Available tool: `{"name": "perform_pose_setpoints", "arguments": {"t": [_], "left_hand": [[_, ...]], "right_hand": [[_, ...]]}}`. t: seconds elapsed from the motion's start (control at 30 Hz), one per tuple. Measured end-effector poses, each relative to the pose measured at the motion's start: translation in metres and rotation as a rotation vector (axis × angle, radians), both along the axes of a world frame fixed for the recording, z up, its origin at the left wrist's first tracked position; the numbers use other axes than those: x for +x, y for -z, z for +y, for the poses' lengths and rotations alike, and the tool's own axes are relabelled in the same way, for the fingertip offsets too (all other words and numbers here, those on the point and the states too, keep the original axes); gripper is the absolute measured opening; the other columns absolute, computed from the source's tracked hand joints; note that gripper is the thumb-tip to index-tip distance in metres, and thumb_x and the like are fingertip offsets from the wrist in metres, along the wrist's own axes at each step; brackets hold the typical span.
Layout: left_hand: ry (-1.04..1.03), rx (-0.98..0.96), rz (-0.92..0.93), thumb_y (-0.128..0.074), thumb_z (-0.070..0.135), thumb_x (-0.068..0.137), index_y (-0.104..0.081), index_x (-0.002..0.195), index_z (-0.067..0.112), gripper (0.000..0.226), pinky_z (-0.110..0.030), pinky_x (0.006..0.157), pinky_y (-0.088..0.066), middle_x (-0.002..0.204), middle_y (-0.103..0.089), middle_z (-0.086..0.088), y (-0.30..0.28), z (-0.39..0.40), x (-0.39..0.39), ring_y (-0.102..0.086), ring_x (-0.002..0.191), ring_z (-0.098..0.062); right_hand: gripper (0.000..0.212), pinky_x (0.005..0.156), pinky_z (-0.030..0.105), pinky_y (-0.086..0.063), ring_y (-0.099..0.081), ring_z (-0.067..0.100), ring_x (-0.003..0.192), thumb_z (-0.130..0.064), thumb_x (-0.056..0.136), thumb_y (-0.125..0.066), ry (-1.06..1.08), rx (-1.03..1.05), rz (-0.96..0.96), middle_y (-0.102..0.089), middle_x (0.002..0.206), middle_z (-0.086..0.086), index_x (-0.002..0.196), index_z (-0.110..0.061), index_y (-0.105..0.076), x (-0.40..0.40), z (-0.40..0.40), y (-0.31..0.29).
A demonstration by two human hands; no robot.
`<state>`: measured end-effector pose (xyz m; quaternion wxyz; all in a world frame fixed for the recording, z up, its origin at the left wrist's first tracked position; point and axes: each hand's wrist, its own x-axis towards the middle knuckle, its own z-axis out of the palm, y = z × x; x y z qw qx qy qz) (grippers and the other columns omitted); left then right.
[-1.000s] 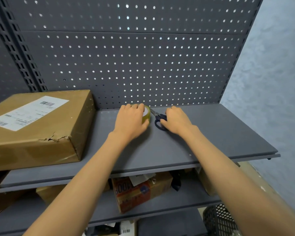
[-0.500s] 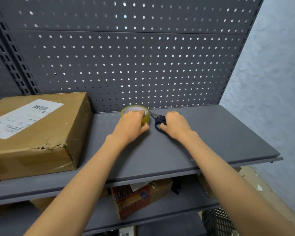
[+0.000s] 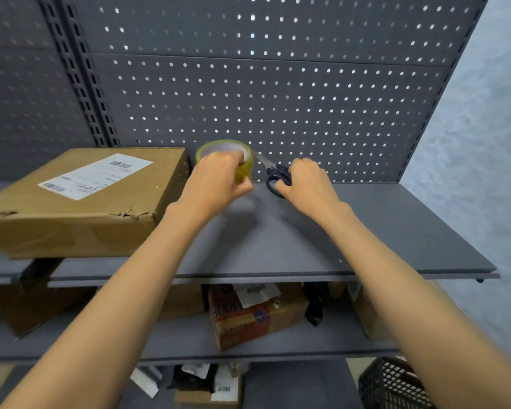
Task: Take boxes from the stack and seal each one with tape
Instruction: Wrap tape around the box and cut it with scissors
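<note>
At centre frame the left hand (image 3: 219, 180) grips a tape roll (image 3: 242, 160), fingers curled over its rim and into the core, thumb against the outer face. The roll is yellowish and translucent with a pale inner core, tilted so the opening faces up toward the camera; it appears lifted off the shelf (image 3: 396, 231), in front of the pegboard (image 3: 278, 98).

Just right of it the right hand (image 3: 310, 187) holds scissors (image 3: 275, 177) with fingers curled round the dark blue handles. The metal blades point up-left, their tips close to the roll; whether they touch it cannot be told.

At left of the frame a flat brown box (image 3: 80, 208) lies on the shelf, well apart from both hands. A white label (image 3: 96, 178) with barcodes sits on its top, and the near upper edge is torn and crumpled.

At lower centre, on the shelf below, is a carton (image 3: 248, 323) printed in orange. A dark basket (image 3: 396, 385) shows at lower right.
</note>
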<state>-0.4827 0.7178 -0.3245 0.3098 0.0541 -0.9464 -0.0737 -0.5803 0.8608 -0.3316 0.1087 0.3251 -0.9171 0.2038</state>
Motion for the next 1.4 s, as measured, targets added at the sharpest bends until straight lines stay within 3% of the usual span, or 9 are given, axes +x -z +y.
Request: {"name": "perform_pose_setpoints", "arguments": {"t": [0.13, 0.27, 0.4, 0.6, 0.7, 0.8, 1.03, 1.2, 1.4], "left_hand": [[-0.081, -0.004, 0.046, -0.060, 0.014, 0.079, -0.038, 0.071, 0.008, 0.024, -0.035, 0.056, -0.022, 0.063, -0.037, -0.009, -0.010, -0.017, 0.038, -0.032, 0.065, -0.032], [-0.142, -0.018, 0.086, -0.061, 0.014, 0.079, -0.038, 0.068, 0.009, 0.026, -0.036, 0.055, -0.023, 0.059, -0.037, -0.008, -0.015, -0.046, 0.075, -0.035, 0.063, -0.032], [-0.180, -0.009, 0.081, -0.062, 0.015, 0.080, -0.046, 0.073, 0.007, 0.019, -0.035, 0.055, -0.029, 0.066, -0.050, -0.014, -0.018, -0.075, 0.105, -0.044, 0.064, -0.032], [-0.201, 0.035, 0.134, -0.063, 0.017, 0.083, -0.050, 0.077, 0.006, 0.017, -0.034, 0.053, -0.027, 0.068, -0.051, -0.011, -0.021, -0.128, 0.154, -0.041, 0.064, -0.025], [-0.190, 0.112, 0.159, -0.063, 0.017, 0.083, -0.053, 0.080, 0.001, 0.019, -0.036, 0.057, -0.030, 0.070, -0.054, -0.017, -0.020, -0.158, 0.176, -0.042, 0.064, -0.025], [-0.153, 0.240, 0.245, -0.065, 0.017, 0.081, -0.054, 0.079, -0.002, 0.021, -0.028, 0.054, -0.030, 0.070, -0.054, -0.019, -0.019, -0.188, 0.199, -0.042, 0.064, -0.024], [-0.143, 0.541, 0.355, -0.065, 0.015, 0.080, -0.048, 0.066, 0.011, 0.023, -0.012, 0.050, -0.032, 0.058, -0.042, 0.007, -0.020, -0.225, 0.233, -0.037, 0.052, -0.007], [-0.156, 0.690, 0.407, -0.064, 0.016, 0.081, -0.054, 0.071, 0.010, 0.015, -0.014, 0.050, -0.032, 0.060, -0.047, 0.008, -0.012, -0.233, 0.243, -0.041, 0.056, -0.007], [-0.105, 0.773, 0.418, -0.064, 0.016, 0.082, -0.050, 0.064, 0.023, 0.024, -0.016, 0.051, -0.032, 0.061, -0.048, 0.008, -0.007, -0.232, 0.253, -0.041, 0.058, -0.006]], "right_hand": [[0.042, 0.065, 0.031, -0.026, -0.038, 0.030, 0.076, -0.028, 0.092, -0.053, -0.049, -0.024, 0.002, -0.041, 0.089, 0.011, 0.064, -0.012, -0.027, 0.023, -0.015, -0.009], [0.041, 0.062, 0.031, -0.026, -0.038, 0.030, 0.074, -0.029, 0.092, -0.053, -0.100, -0.040, 0.010, -0.042, 0.085, 0.011, 0.064, -0.011, -0.029, 0.050, -0.038, -0.017], [0.043, 0.060, 0.031, -0.025, -0.037, 0.031, 0.071, -0.028, 0.089, -0.054, -0.142, -0.033, 0.030, -0.039, 0.076, 0.011, 0.060, -0.012, -0.026, 0.077, -0.068, -0.022], [0.045, 0.052, 0.033, -0.020, -0.035, 0.030, 0.070, -0.027, 0.090, -0.055, -0.173, -0.032, 0.032, -0.028, 0.063, 0.002, 0.059, -0.015, -0.025, 0.124, -0.128, -0.033], [0.046, 0.049, 0.033, -0.021, -0.035, 0.027, 0.064, -0.026, 0.090, -0.056, -0.167, -0.044, 0.009, -0.029, 0.061, 0.002, 0.057, -0.014, -0.027, 0.148, -0.162, -0.029], [0.046, 0.045, 0.029, -0.021, -0.031, 0.021, 0.054, -0.023, 0.089, -0.057, -0.141, -0.045, -0.002, -0.030, 0.058, 0.003, 0.055, -0.012, -0.029, 0.169, -0.190, -0.028], [0.045, 0.045, 0.029, -0.020, -0.032, 0.017, 0.052, -0.025, 0.092, -0.056, -0.042, 0.010, -0.019, -0.034, 0.060, 0.004, 0.057, -0.011, -0.032, 0.197, -0.225, -0.023], [0.040, 0.044, 0.027, -0.020, -0.035, 0.018, 0.057, -0.023, 0.093, -0.052, 0.006, 0.080, 0.011, -0.041, 0.066, 0.005, 0.060, -0.012, -0.034, 0.206, -0.234, -0.022], [0.037, 0.045, 0.026, -0.020, -0.041, 0.023, 0.070, -0.025, 0.096, -0.049, 0.020, 0.131, 0.003, -0.047, 0.081, 0.011, 0.063, -0.010, -0.040, 0.208, -0.236, -0.023]]}}
